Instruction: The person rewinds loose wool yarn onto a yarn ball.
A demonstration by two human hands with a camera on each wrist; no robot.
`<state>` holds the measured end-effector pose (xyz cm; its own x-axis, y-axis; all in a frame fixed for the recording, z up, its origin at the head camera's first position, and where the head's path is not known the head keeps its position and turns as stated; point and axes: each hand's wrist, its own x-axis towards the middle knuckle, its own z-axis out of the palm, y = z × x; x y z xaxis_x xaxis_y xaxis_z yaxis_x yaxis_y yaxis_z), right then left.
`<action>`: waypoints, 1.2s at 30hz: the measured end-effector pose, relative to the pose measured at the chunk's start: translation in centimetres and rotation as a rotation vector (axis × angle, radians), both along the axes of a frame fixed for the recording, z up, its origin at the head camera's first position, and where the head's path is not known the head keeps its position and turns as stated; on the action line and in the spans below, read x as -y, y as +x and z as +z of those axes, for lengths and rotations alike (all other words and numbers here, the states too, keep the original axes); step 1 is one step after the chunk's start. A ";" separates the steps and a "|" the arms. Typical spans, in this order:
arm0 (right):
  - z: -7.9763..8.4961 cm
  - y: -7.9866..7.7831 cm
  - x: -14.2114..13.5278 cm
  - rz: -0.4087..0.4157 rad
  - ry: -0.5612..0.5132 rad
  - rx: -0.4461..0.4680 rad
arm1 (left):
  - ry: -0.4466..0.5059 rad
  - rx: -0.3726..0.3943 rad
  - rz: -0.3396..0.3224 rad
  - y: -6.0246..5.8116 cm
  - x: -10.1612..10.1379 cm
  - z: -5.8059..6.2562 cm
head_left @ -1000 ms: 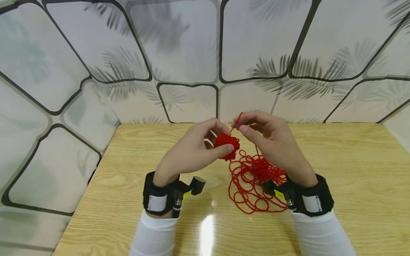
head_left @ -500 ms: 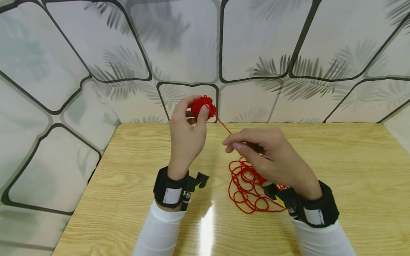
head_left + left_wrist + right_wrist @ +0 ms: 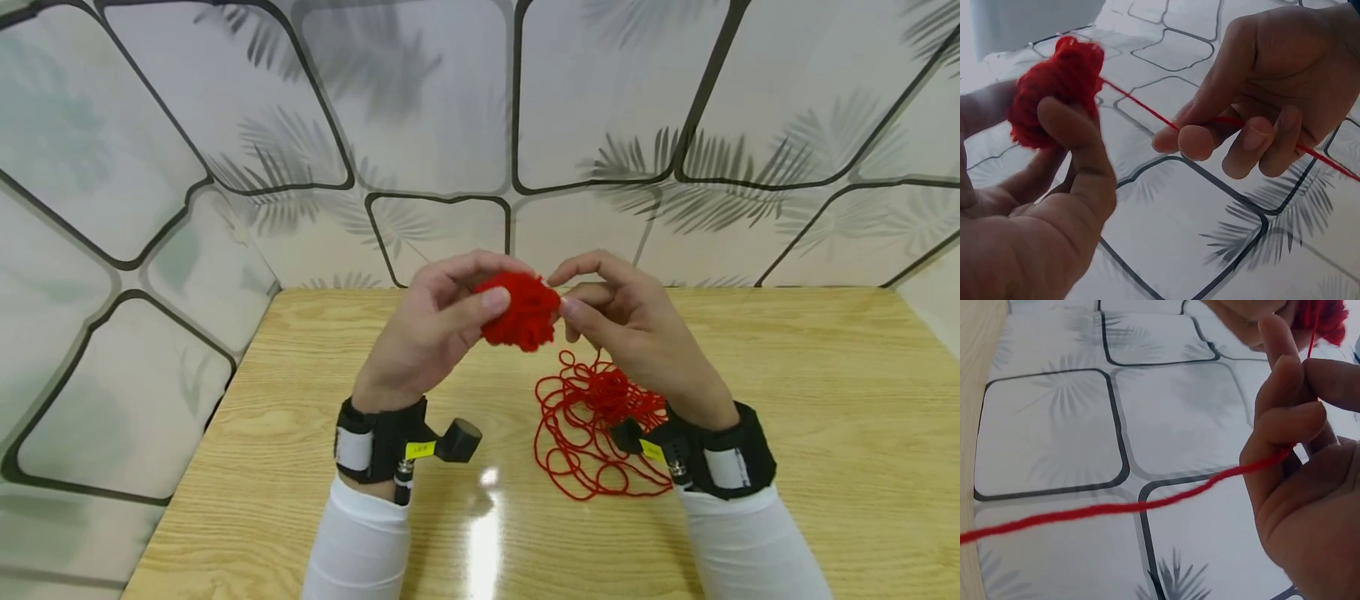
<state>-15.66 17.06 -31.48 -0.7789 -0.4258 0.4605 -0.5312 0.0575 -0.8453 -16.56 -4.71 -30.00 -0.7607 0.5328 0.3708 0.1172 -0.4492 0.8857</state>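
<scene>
Left hand [image 3: 420,333] grips the red yarn ball [image 3: 527,317], right hand [image 3: 641,329] pinches its taut strand [image 3: 1147,107], and loose loops [image 3: 611,396] sprawl on the table [image 3: 810,375]!

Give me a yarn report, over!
Left hand holds red yarn ball. Right hand grips the strand. Loose loops lie on table; they might snag. Over.
</scene>
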 end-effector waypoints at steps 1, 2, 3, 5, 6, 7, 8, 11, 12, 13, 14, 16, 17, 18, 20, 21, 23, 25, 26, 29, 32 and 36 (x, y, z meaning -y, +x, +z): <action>-0.1 0.0 0.0 -0.047 0.027 -0.023 | -0.087 -0.028 -0.001 0.2 0.0 0.1; -0.1 0.0 0.1 -0.098 0.051 -0.047 | -0.182 -0.062 0.014 0.4 -0.1 0.1; -0.2 0.0 0.2 -0.139 0.060 -0.064 | -0.278 -0.090 0.038 0.5 -0.1 0.2; -0.1 0.1 0.4 -0.211 0.057 -0.098 | -0.453 -0.144 0.106 0.8 -0.4 0.2; 0.1 0.3 0.5 -0.231 0.036 -0.116 | -0.531 -0.162 0.141 0.9 -0.6 0.2; 0.3 0.4 0.7 -0.242 0.013 -0.137 | -0.606 -0.189 0.186 1.0 -0.8 0.1; 0.6 0.7 0.9 -0.248 -0.010 -0.159 | -0.669 -0.217 0.232 1.0 -1.0 0.0; 1.6 1.4 1.5 -0.248 -0.054 -0.226 | -0.767 -0.286 0.358 0.8 -1.4 -0.4; 1.9 1.6 1.7 -0.249 -0.059 -0.236 | -0.771 -0.307 0.401 0.6 -1.5 -0.5; 2.1 1.9 1.8 -0.253 -0.055 -0.242 | -0.758 -0.318 0.441 0.5 -1.6 -0.6; 2.3 2.0 2.0 -0.262 -0.048 -0.238 | -0.732 -0.322 0.480 0.3 -1.7 -0.7; 2.5 2.3 2.2 -0.280 -0.032 -0.215 | -0.642 -0.316 0.548 0.0 -1.7 -0.8; 2.5 2.3 2.2 -0.284 -0.027 -0.199 | -0.587 -0.302 0.573 -0.1 -1.7 -0.8; 2.4 2.3 2.3 -0.283 -0.024 -0.178 | -0.529 -0.282 0.592 -0.2 -1.6 -0.9; 2.2 2.3 2.3 -0.273 -0.020 -0.125 | -0.398 -0.222 0.598 -0.3 -1.5 -0.8; 1.9 2.2 2.3 -0.261 -0.019 -0.099 | -0.322 -0.182 0.576 -0.3 -1.4 -0.7; 1.4 2.0 2.2 -0.232 -0.016 -0.045 | -0.176 -0.085 0.505 -0.4 -1.2 -0.4; 0.8 1.7 2.0 -0.209 -0.008 -0.002 | -0.043 0.013 0.405 -0.4 -1.0 -0.2; 0.6 1.5 2.0 -0.198 -0.008 0.016 | 0.011 0.063 0.347 -0.4 -0.8 -0.1; 0.2 1.2 1.8 -0.185 -0.013 0.063 | 0.081 0.155 0.175 -0.3 -0.3 0.2; 0.1 0.9 1.5 -0.185 -0.016 0.077 | 0.036 0.147 -0.019 0.0 0.2 0.3; 0.1 0.7 1.1 -0.200 0.030 0.033 | -0.187 -0.053 -0.211 0.6 0.9 0.5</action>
